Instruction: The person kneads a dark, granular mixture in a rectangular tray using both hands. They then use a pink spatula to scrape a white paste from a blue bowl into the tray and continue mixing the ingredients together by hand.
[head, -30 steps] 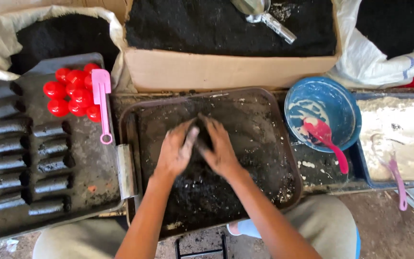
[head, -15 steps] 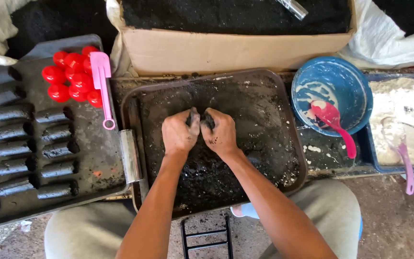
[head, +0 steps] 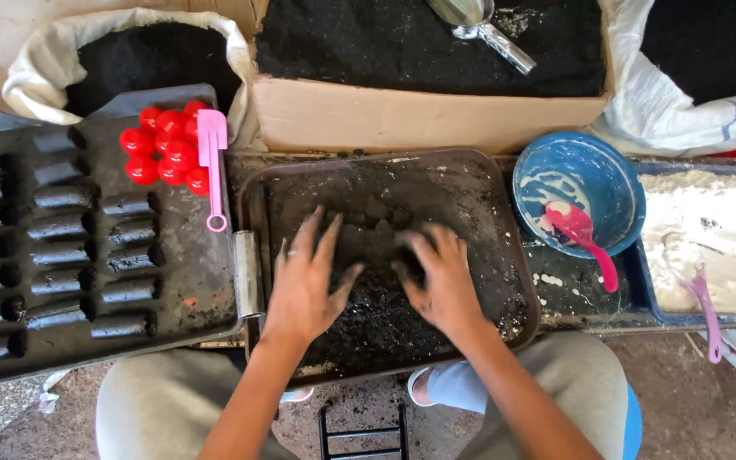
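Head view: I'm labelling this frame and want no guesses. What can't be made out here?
- Dark mix under the left hand and right hand in the brown metal tray: the palms cover it.
- White tray of pale powder: cut off by the right edge.
- Rows of dark pressed cylinders: cut off by the left edge.
- Metal scoop in the cardboard box: bowl cropped at the top.

Both forearms reach fwd from below, converging. Left hand [head: 304,277] flat, palm down, fingers [head: 307,234] spread wide. Right hand [head: 443,281] palm down too, fingers spread, slightly curled. Hands near, apart.
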